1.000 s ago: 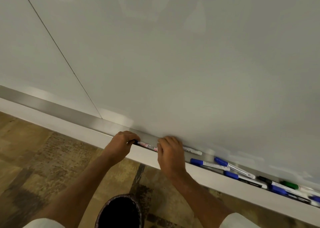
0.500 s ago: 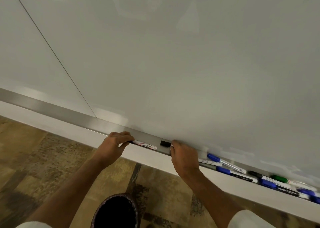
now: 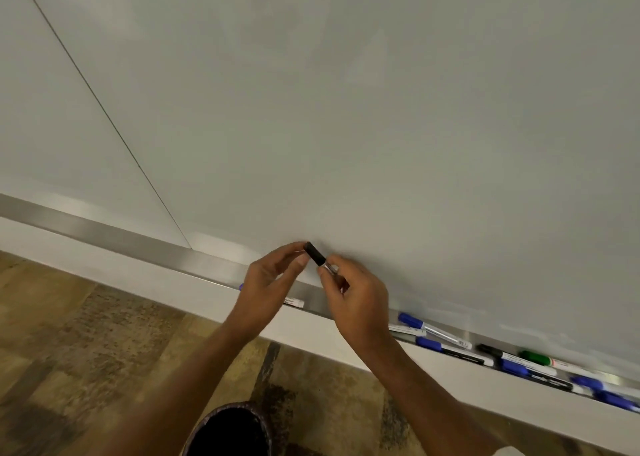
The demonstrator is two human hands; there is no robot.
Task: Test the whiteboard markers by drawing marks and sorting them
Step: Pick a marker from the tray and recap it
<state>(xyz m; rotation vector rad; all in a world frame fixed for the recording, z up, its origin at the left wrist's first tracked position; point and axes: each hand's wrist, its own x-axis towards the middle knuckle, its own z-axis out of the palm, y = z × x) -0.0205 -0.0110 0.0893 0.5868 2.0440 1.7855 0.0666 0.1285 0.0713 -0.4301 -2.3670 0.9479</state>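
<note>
Floor (image 3: 69,334): mottled brown, below the tray at the lower left.
Whiteboard (image 3: 346,109): a pale, unmarked surface rising above the tray and filling most of the view.
Seam (image 3: 104,109): a thin dark line running down the board to meet the tray left of the hands.
Tray (image 3: 104,229): a long silver ledge along the board's bottom edge, sloping down toward the right of the view.
Dark rounded object (image 3: 232,431): well below the tray at the bottom edge, between the two forearms; what it is cannot be told.
Lone marker (image 3: 295,302): lies in the tray, mostly hidden behind the left hand; a white labelled end and a blue tip show on either side.
Left hand (image 3: 273,282): raised just above the tray, thumb and fingertips pinching the black cap.
Black-capped marker (image 3: 317,255): held in the air just above the tray, close to the board, tilted, cap end up and to the left.
Right hand (image 3: 355,299): just above the tray, fingers curled around the marker's barrel.
Loose markers (image 3: 434,331): lying in the tray right of the hands, mostly blue-capped, one black-capped.
Green marker (image 3: 535,357): in the tray among them, against the board.
</note>
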